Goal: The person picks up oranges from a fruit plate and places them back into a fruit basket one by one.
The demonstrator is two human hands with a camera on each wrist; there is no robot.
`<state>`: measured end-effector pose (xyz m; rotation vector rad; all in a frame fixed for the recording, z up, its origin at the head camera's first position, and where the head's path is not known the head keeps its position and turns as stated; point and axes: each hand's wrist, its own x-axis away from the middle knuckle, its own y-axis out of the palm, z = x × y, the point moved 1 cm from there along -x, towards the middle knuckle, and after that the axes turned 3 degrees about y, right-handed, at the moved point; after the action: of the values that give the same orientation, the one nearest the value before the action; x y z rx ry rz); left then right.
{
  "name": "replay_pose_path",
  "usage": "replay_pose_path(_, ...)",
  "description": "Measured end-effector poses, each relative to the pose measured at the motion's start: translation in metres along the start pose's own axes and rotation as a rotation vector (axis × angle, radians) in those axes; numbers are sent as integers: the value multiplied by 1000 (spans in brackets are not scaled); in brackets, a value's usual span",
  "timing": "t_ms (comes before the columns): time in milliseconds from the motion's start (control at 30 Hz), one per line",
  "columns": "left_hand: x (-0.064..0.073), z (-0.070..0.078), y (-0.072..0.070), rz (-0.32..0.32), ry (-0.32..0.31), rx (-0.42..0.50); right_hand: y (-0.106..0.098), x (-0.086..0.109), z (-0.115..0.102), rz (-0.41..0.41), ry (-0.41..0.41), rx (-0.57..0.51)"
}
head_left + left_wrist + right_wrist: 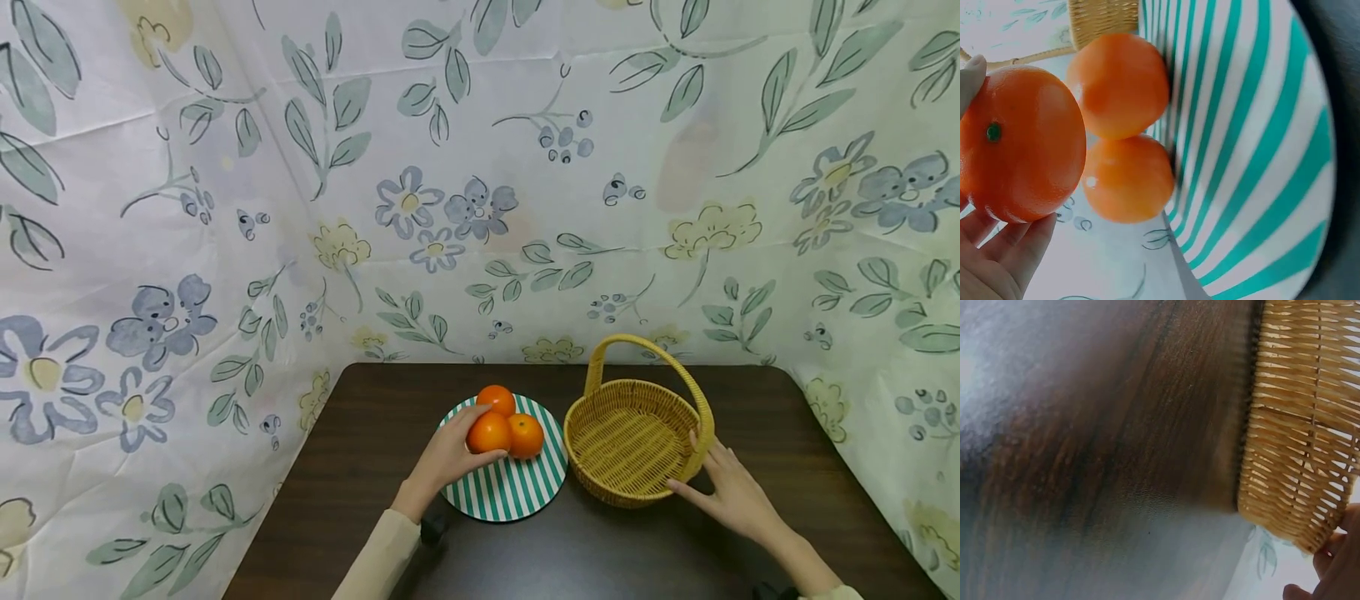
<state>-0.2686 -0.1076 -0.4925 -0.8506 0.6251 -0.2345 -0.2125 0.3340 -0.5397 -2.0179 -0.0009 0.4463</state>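
Observation:
My left hand [447, 454] grips an orange [489, 433] between thumb and fingers, above the near left part of a round plate [502, 497] with green and white stripes. The left wrist view shows the held orange [1022, 147] close up, its green stem spot facing the camera. Beside it on the plate sit two more oranges, one at the back [497, 400] and one to the right [527, 437]. A yellow wicker basket [626, 450] with a tall handle stands right of the plate, nothing inside it. My right hand [738, 496] holds the basket's right rim near the handle's foot.
Both plate and basket stand on a dark brown wooden table [360, 433]. A white cloth [480, 292] with printed flowers and leaves hangs behind the table and along its sides.

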Motion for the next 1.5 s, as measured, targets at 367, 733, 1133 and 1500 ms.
replay_pose_path(367,-12,9,-1,30,10,4,0,-7,1,0,0,12)
replay_pose_path(733,-22,12,1,7,-13,-6,2,-14,0,16,17,18)
replay_pose_path(1133,-27,16,3,25,21,4,6,-18,4,13,9,16)
replay_pose_path(1500,-33,20,6,15,11,69,7,-22,5,-1,30,-8)
